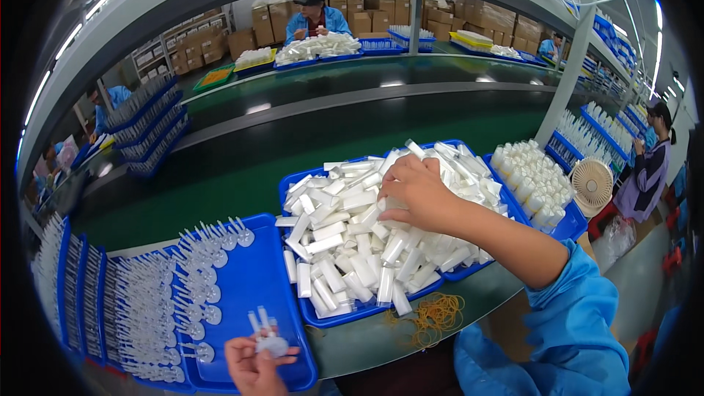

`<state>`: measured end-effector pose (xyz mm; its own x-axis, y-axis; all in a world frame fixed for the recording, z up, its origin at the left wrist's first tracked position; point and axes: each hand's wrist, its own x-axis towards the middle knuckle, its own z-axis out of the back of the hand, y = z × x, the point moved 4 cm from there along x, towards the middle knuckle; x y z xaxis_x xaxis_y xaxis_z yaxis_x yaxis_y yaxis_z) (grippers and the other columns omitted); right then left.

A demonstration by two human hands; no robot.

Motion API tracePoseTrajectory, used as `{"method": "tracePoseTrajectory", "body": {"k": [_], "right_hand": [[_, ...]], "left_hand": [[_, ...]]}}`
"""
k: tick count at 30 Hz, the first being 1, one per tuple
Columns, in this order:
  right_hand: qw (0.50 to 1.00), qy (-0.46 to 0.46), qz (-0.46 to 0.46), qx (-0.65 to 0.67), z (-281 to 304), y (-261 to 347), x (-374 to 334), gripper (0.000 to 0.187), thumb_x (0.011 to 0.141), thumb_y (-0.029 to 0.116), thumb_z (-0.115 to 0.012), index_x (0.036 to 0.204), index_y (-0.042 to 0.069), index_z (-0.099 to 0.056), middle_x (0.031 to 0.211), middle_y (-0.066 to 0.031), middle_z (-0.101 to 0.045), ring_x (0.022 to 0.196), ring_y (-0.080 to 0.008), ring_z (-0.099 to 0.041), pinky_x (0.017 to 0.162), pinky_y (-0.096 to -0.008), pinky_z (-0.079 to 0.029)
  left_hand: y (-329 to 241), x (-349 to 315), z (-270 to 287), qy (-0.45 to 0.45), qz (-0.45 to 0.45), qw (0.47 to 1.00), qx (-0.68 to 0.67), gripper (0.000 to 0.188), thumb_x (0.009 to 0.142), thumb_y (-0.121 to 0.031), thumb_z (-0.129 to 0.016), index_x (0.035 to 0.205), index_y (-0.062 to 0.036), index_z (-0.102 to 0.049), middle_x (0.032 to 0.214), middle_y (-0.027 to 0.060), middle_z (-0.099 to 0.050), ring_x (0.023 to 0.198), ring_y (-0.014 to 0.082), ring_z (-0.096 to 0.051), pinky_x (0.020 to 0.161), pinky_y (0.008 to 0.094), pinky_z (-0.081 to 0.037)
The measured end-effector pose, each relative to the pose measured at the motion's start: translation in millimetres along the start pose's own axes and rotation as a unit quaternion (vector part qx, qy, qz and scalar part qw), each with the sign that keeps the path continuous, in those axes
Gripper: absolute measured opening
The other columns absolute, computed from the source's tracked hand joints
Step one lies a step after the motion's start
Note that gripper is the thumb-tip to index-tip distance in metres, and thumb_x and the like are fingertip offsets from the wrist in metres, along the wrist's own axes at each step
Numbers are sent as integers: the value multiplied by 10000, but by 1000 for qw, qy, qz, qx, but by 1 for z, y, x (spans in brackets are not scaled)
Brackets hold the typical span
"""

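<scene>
Head: left hand (pixel 254 368) holding translucent plastic part (pixel 273 345)

The right sleeve (pixel 568 308) is a bright, saturated blue, made of what looks like thin, smooth cloth. It is bunched into deep creases and loose puffs, with lighter blue along the ridges and darker blue in the hollows. Its gathered edge sits close to the elbow (pushed up or cut short, the folds hide which), leaving the right forearm (pixel 506 238) bare down to the right hand (pixel 422 194), which is ungloved. More of the same blue garment (pixel 480 363) shows in a rumpled fold nearer the lower edge. The left hand (pixel 253 370) is bare too, its fingers slightly blurred.
</scene>
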<state>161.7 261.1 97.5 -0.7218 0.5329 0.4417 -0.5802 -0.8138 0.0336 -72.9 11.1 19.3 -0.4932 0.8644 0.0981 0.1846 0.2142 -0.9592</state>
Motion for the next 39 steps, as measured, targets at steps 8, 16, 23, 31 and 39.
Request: {"method": "tracePoseTrajectory", "body": {"k": [8, 16, 23, 31, 39], "right_hand": [[940, -31, -13, 341, 24, 35, -31, 232, 732, 198, -744, 884, 68, -627, 870, -58, -583, 876, -228, -543, 683, -285, -418], [725, 135, -293, 609, 16, 58, -65, 342, 824, 80, -661, 1152, 39, -572, 895, -10, -557, 758, -55, -523, 661, -180, -430], [484, 101, -327, 805, -1, 63, -78, 364, 891, 82, -566, 1229, 18, -448, 844, -6, -529, 644, -31, -445, 513, -183, -314], [460, 140, -327, 813, -2, 64, -83, 282, 913, 126, -536, 1173, 33, -475, 826, -9, -524, 628, -34, -420, 513, -182, -297], [855, 182, -124, 469, 31, 63, -79, 196, 940, 221, -490, 971, 29, -467, 809, -59, -540, 731, -126, -506, 632, -306, -417]], "left_hand": [[12, -15, -75, 118, 86, 976, -159, 292, 815, 86, -544, 1064, -16, -429, 923, 123, -579, 763, 209, -627, 681, 302, -535], [-13, -21, -100, 242, -197, 940, 136, 251, 626, 20, -754, 861, -5, -670, 868, 137, -637, 732, 219, -636, 644, 276, -512], [5, -25, -106, 339, -201, 912, 112, 268, 657, -47, -758, 909, -13, -671, 886, 125, -646, 768, 227, -637, 661, 289, -512], [2, -28, -117, 330, -193, 915, 134, 240, 725, 67, -655, 952, -14, -669, 876, 119, -648, 782, 248, -637, 694, 295, -510], [17, -22, -114, 360, -220, 895, 146, 409, 689, 82, -668, 1064, -76, -631, 830, 99, -654, 659, 213, -595, 596, 312, -505]]}}
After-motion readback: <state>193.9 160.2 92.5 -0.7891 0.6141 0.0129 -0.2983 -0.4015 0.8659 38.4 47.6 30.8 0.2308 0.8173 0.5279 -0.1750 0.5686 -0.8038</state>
